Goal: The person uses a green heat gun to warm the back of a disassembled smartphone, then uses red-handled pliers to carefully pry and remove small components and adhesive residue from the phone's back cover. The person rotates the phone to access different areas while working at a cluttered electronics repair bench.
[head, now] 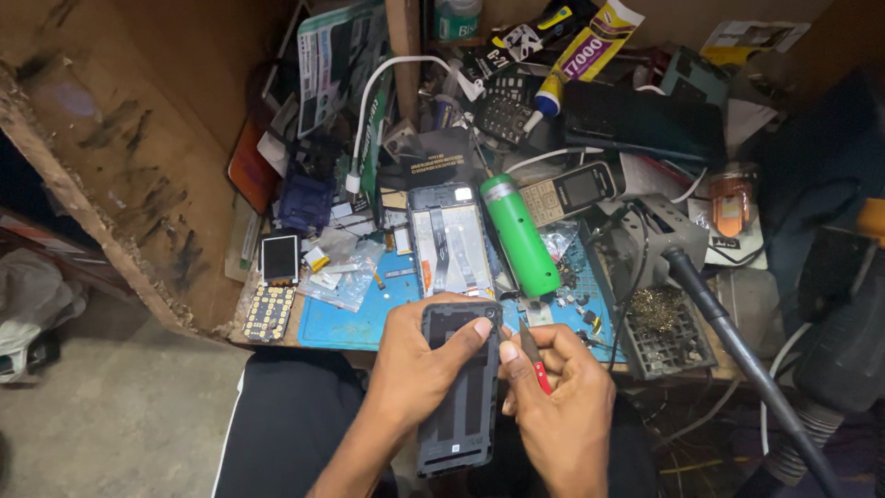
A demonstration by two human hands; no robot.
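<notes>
the left hand [419, 369] is gripping a dark phone back cover [458, 397] over the lap, thumb pressing its top edge near the camera cutout. the right hand [558, 406] is sitting just beside it, fingers closing on a small red-handled tool [535, 361] whose tip is pointing at the cover's upper corner. farther off, an opened phone [450, 242] is lying on the blue mat [369, 318] of the cluttered bench [277, 337], beside a green cylinder [518, 235].

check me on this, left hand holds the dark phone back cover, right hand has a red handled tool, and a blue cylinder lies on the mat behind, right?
Not quite: the cylinder is green, not blue, as the head view shows. The rest stands: left hand holds the dark back cover, right hand the red-handled tool.
</notes>
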